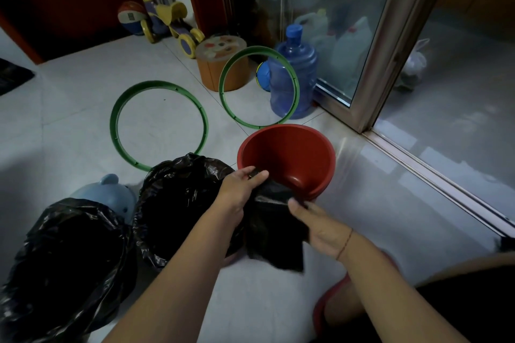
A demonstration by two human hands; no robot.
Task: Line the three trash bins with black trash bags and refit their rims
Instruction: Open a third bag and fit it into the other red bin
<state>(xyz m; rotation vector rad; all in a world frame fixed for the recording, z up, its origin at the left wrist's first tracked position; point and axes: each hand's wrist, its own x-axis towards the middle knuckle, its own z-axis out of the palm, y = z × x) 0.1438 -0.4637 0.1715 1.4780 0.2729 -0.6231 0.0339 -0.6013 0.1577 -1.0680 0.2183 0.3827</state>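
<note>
Nearest lined bin (69,253): bagged, 8 o'clock of the hands; second lined bin (181,198) at 9.
Left hand (239,186): pinches the black bag (276,237) by its top edge.
Right hand (320,228): fingers curled on that edge, seemingly the mouth.
Red bin (289,153): unlined, 12 o'clock, bag at its near lip.
Green rim (113,122): on floor, 11 o'clock.
Technique: spread mouth wide, fold evenly over the lip.

Dim indoor light, cool cast. Light enters from the glass door (348,36) at right and leaves a pale sheen on the floor tiles (404,175). Upper left corner nearly black. Bin liners (69,253) lose detail in shadow. Wide-angle lens bows the door frame (390,44). Loose bag (276,245) slightly blurred at its lower corner.
</note>
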